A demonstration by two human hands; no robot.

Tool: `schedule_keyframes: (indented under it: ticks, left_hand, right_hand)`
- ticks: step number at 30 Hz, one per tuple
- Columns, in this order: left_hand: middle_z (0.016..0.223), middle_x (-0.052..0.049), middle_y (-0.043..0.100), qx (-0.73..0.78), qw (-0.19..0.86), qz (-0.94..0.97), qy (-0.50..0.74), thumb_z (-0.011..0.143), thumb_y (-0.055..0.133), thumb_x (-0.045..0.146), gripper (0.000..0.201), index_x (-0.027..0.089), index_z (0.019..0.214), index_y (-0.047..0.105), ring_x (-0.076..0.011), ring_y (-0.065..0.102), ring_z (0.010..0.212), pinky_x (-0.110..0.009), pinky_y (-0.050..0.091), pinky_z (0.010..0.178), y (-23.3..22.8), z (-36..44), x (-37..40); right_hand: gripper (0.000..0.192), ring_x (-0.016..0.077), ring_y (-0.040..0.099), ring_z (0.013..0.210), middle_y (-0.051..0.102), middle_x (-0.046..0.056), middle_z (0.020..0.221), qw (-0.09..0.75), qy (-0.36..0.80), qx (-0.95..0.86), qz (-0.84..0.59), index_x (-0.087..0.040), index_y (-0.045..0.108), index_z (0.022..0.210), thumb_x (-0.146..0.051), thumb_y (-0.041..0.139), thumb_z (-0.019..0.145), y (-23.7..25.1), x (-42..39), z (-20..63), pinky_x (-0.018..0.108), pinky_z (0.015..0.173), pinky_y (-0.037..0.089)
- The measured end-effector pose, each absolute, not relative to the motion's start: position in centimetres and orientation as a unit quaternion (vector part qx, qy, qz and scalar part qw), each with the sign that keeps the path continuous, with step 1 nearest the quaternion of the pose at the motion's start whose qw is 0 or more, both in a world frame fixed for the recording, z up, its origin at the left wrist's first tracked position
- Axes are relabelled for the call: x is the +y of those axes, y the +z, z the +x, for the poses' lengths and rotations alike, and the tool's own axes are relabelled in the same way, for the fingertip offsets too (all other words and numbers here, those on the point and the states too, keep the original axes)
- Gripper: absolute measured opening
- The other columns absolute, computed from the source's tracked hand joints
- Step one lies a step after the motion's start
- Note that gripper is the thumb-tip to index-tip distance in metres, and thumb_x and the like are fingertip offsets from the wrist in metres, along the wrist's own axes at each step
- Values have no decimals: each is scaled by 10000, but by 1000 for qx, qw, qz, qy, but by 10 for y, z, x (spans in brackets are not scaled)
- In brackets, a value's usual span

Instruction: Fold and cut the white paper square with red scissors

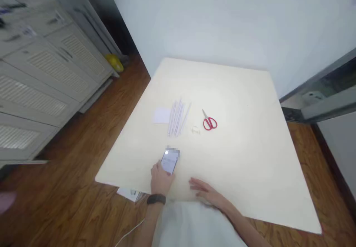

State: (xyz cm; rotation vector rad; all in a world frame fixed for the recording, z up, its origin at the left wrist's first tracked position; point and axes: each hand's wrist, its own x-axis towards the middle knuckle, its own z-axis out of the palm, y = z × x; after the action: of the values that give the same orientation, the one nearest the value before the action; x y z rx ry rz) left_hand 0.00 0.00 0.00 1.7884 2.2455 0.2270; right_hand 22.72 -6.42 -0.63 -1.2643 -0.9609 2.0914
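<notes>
At the near edge of the bench [250, 158], your left hand [160, 180] has its grip closed around a phone [170, 161], screen lit and facing up, the phone's far end pointing to about 1 o'clock. A dark watch [156, 199] sits on that wrist. Just to the 3 o'clock side of it, your right hand [205, 192] lies flat on the bench, fingers spread and holding nothing, close to the phone hand but not touching it.

Farther out, at 12 o'clock from the phone, a bundle of thin white sticks [178, 117] lies near the middle of the bench, with a small white paper [162, 115] just beside it at 9 o'clock. At 3 o'clock from the sticks rest red-handled scissors [209, 122], blades pointing away from you, and a small clear item [195, 130] lies between the two; you cannot tell what it is. Beyond the bench at 10 o'clock, grey cabinets [41, 76] stand on the wooden floor [91, 187].
</notes>
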Motion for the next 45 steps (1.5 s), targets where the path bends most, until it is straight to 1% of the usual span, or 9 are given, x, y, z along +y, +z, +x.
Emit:
schedule_keyframes:
  ticks: [7,13,19,22,24,28,33,39,45]
  left_hand:
    - [1239,-105,553,789,125,596,87,891,562,320,371,165,1226,521,-249,580,1057,-468,498,869,-4,3,-6]
    - [1269,-268,457,770,147,609,119,750,664,437,873,-29,1385,287,-399,409,1222,-543,390,987,5,-8,-11]
    - [1292,-212,463,757,153,602,203,858,540,424,666,87,1389,322,-352,399,1251,-558,345,1030,30,-48,13]
    - [1221,-135,555,742,175,601,238,897,534,338,420,160,1273,479,-280,536,1127,-500,457,937,46,-79,56]
    - [1207,-100,579,725,201,610,249,899,556,303,335,161,1202,541,-232,602,1018,-445,518,843,55,-98,93]
    - [1191,-97,587,716,239,614,231,899,558,298,320,159,1186,551,-223,610,995,-431,527,825,60,-113,170]
    - [1195,-97,585,754,249,582,176,899,556,298,320,161,1189,550,-223,610,995,-430,527,825,40,-92,238]
    - [1192,-108,584,808,233,529,117,891,570,298,339,143,1192,547,-229,609,1000,-431,526,827,15,-73,262]
    - [1194,-102,584,823,249,496,120,893,566,298,334,151,1193,546,-228,609,1000,-432,527,825,8,-76,266]
  right_hand:
    - [356,266,550,1142,528,102,1313,272,756,-337,-490,-184,524,1254,-288,563,916,0,-76,247,505,952,448]
    - [306,237,600,1050,586,93,1217,274,730,-354,-517,-165,557,1196,-296,557,920,-6,-67,242,460,886,497]
    - [264,204,630,944,616,80,1136,275,665,-388,-575,-153,579,1142,-296,556,921,-18,-48,257,405,805,535]
    - [272,212,624,967,606,83,1160,279,621,-395,-616,-159,574,1154,-295,556,920,-23,-46,270,411,815,532]
    - [275,214,622,971,603,83,1167,275,595,-399,-641,-161,574,1158,-296,559,918,-27,-48,276,410,813,533]
    - [278,212,625,960,602,83,1172,259,561,-413,-669,-162,575,1160,-292,565,914,-34,-54,283,398,796,539]
    - [271,207,628,948,607,80,1159,251,544,-432,-674,-161,579,1152,-293,563,915,-37,-57,283,392,788,542]
    - [259,199,634,920,620,75,1125,256,536,-437,-675,-157,586,1132,-298,561,917,-36,-61,288,383,774,545]
    - [253,194,637,904,625,73,1110,252,532,-438,-679,-155,590,1122,-299,561,916,-35,-64,293,376,763,546]
